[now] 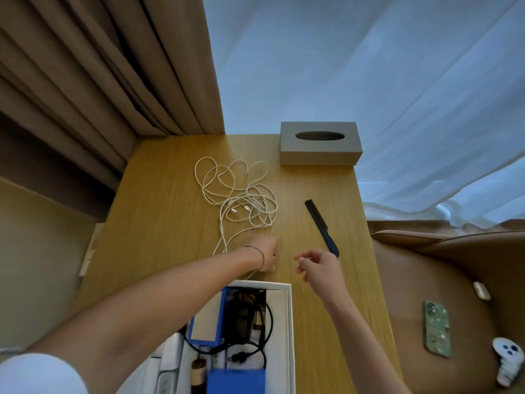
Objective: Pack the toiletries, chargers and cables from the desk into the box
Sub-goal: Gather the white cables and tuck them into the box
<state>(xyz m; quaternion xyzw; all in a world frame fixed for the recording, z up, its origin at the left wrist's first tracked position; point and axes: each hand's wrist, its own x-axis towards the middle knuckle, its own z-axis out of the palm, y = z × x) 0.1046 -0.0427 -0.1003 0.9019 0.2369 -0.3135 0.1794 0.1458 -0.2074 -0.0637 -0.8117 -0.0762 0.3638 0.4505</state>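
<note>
A tangled white cable (pixel 241 194) lies in the middle of the wooden desk (pixel 159 211). Two of its strands run down under my left wrist. My left hand (pixel 265 253) rests on the desk just below the tangle, fingers curled shut over the cable's near end. My right hand (pixel 318 265) hovers beside it with fingers apart and holds nothing. It is close to the near tip of a black comb (pixel 322 227). The white box (pixel 289 322) stands at the desk's near edge under my left forearm. It holds blue packs, a black charger and black cables.
A grey tissue box (pixel 321 143) stands at the desk's far edge. A brown curtain hangs at the left and a sheer white one behind. To the right, a tan chair (pixel 454 265) carries a green phone (pixel 437 328), a white controller (pixel 508 362) and a small white item.
</note>
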